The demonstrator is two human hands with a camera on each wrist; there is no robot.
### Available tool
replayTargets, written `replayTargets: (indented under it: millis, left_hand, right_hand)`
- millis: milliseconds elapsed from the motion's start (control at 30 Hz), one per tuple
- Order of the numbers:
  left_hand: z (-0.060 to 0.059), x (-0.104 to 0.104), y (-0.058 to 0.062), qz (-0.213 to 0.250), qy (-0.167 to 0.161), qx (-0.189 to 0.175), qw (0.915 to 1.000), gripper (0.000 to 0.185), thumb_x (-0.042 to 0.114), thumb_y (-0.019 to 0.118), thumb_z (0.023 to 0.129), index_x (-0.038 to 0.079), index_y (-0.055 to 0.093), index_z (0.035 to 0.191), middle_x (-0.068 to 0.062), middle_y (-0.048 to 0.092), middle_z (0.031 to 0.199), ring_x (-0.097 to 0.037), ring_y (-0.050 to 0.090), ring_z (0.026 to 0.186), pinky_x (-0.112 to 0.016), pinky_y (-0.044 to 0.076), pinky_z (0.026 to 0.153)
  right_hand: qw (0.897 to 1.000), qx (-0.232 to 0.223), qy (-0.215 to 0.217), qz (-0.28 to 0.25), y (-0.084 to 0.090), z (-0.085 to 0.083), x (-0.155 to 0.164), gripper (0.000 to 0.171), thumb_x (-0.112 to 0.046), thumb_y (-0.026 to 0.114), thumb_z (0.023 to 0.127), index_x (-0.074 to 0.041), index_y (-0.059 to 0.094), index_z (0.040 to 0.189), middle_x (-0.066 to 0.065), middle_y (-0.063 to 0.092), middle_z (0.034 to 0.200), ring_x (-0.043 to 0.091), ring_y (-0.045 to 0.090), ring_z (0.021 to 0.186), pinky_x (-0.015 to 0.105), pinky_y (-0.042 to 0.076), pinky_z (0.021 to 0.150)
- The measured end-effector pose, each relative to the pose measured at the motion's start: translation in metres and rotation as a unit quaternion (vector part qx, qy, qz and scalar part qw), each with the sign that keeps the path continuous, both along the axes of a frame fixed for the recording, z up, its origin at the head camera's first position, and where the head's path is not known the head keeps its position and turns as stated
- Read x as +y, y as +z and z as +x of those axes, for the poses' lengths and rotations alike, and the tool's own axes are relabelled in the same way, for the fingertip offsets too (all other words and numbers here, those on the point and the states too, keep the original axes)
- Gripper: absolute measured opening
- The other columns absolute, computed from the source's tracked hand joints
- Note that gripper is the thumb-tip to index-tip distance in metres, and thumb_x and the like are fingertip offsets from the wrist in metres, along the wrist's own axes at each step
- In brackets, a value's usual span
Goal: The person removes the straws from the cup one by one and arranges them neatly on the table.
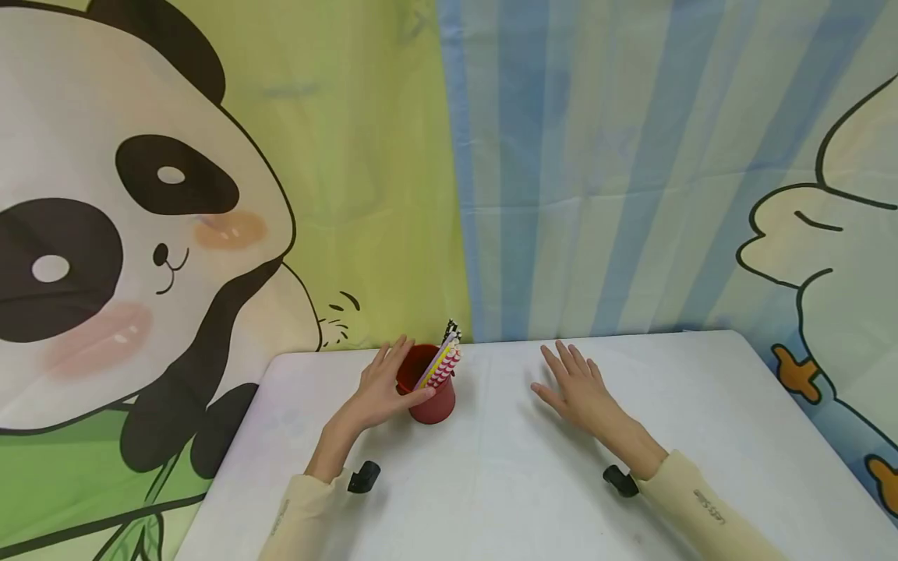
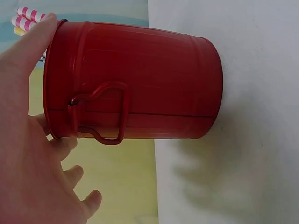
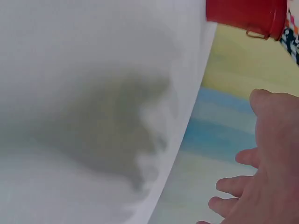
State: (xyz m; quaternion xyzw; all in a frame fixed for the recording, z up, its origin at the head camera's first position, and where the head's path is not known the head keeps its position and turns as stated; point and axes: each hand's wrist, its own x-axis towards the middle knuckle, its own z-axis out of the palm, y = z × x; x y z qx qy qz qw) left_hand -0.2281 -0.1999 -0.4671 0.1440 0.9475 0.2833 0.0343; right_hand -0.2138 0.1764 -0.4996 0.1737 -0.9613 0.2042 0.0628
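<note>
A red metal bucket [image 1: 433, 407] with a small side handle [image 2: 124, 112] stands upright on the white table. Several patterned sticks that look like paper straws [image 1: 446, 365], some pink-and-white striped, lean out of its mouth. My left hand [image 1: 384, 389] is at the bucket's left side, its thumb by the near rim and its extended fingers spread along the far left; whether they press on it is unclear. To the right of the bucket my right hand [image 1: 578, 389] hovers over the table, fingers apart and straight, touching nothing. Its shadow shows in the right wrist view.
The white table [image 1: 505, 491] reaches back to a hanging cloth [image 1: 596, 171] with blue stripes and a printed panda [image 1: 231, 179]. Black camera mounts [image 1: 363, 477] sit at both wrists, by the cream sleeves [image 1: 701, 506].
</note>
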Motion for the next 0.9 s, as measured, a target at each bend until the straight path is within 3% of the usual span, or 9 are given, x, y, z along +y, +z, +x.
replayTargets:
  millis: [267,433,533,633,767,900]
  left_hand:
    - [-0.003,0.002,0.001,0.015,0.012,-0.012,0.9997,0.104,0.07,0.071,0.077,0.025,0.026,0.159,0.004,0.014,0.169,-0.034,0.001,0.157,-0.068,0.012,0.12]
    - [-0.002,0.002,0.002,0.029,0.017,-0.019,0.9993,0.102,0.069,0.073,0.076,0.026,0.029,0.158,0.002,0.015,0.169,-0.035,0.003,0.157,-0.07,0.015,0.119]
    - [-0.002,0.002,0.002,0.033,0.021,-0.024,0.999,0.101,0.069,0.073,0.076,0.028,0.03,0.157,0.002,0.015,0.169,-0.036,0.004,0.157,-0.071,0.016,0.118]
    - [-0.002,0.002,0.002,0.04,0.025,-0.025,0.9986,0.101,0.069,0.074,0.075,0.028,0.031,0.157,0.001,0.016,0.169,-0.036,0.004,0.157,-0.071,0.017,0.117]
    - [-0.001,0.002,0.002,0.055,0.03,-0.031,0.9975,0.1,0.067,0.075,0.075,0.03,0.031,0.156,0.001,0.016,0.169,-0.036,0.004,0.157,-0.071,0.015,0.118]
    - [-0.001,0.002,0.0,0.068,0.033,-0.035,0.9965,0.099,0.066,0.077,0.075,0.031,0.032,0.156,0.002,0.015,0.169,-0.036,0.003,0.157,-0.072,0.016,0.117]
  right_hand:
    - [0.996,0.02,0.049,-0.077,0.007,0.006,-0.029,0.068,-0.042,0.061,0.099,-0.006,0.039,0.153,0.023,0.037,0.158,0.046,0.035,0.145,0.066,0.03,0.114]
    - [0.983,-0.009,0.046,-0.176,0.013,0.012,-0.054,0.059,-0.042,0.059,0.101,-0.012,0.045,0.149,0.011,0.049,0.152,0.034,0.046,0.14,0.056,0.038,0.113]
    - [0.965,-0.023,0.032,-0.258,0.017,0.015,-0.072,0.048,-0.038,0.061,0.101,-0.014,0.053,0.141,0.005,0.058,0.142,0.029,0.055,0.132,0.052,0.046,0.107]
    - [0.939,-0.032,0.021,-0.343,0.017,0.016,-0.089,0.035,-0.034,0.063,0.1,-0.017,0.06,0.131,0.001,0.064,0.13,0.024,0.063,0.12,0.05,0.052,0.099]
    - [0.909,-0.035,0.011,-0.415,0.016,0.017,-0.108,0.025,-0.032,0.066,0.098,-0.021,0.063,0.12,-0.004,0.067,0.119,0.015,0.066,0.109,0.043,0.055,0.093]
    - [0.897,-0.025,0.01,-0.442,0.014,0.017,-0.123,0.024,-0.029,0.067,0.097,-0.016,0.065,0.117,0.001,0.069,0.115,0.016,0.066,0.105,0.039,0.056,0.09]
